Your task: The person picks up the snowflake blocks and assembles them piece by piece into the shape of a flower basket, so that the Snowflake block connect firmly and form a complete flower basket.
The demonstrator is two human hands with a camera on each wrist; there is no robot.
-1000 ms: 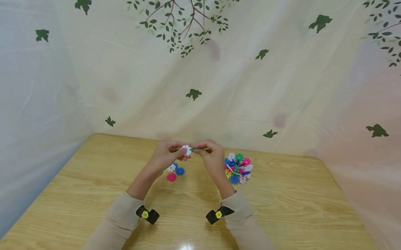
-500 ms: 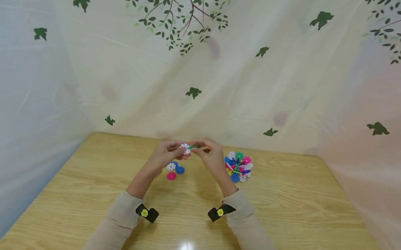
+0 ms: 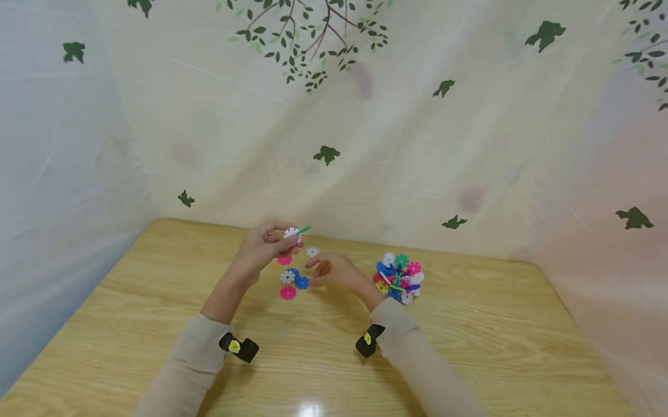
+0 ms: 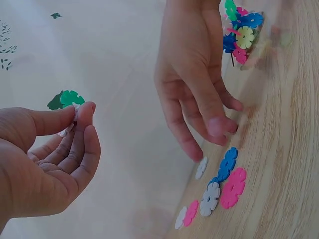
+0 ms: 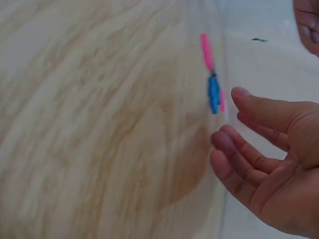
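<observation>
My left hand (image 3: 260, 252) pinches a white flower-shaped disc (image 3: 292, 234) between thumb and fingers. A green flower disc (image 4: 72, 98) is joined to it and sticks out past the fingertips. With fingers loosely bent and nothing held, my right hand (image 3: 340, 276) hovers beside the loose flower discs. Among these lie a blue disc (image 3: 302, 282), a pink disc (image 3: 288, 293), a white disc (image 3: 287, 277) and, farther back, another white disc (image 3: 313, 252). A second pink disc (image 3: 285, 259) shows just below the left fingers.
A cluster of many-coloured flower discs (image 3: 399, 280) stands on the wooden table (image 3: 505, 353), right of the right wrist. Behind the table hangs a pale cloth (image 3: 243, 162) printed with leaves and branches.
My right hand has let go of the green disc and come down toward the loose discs. The left hand has shifted left and slightly up, still pinching the white disc with the green one.
</observation>
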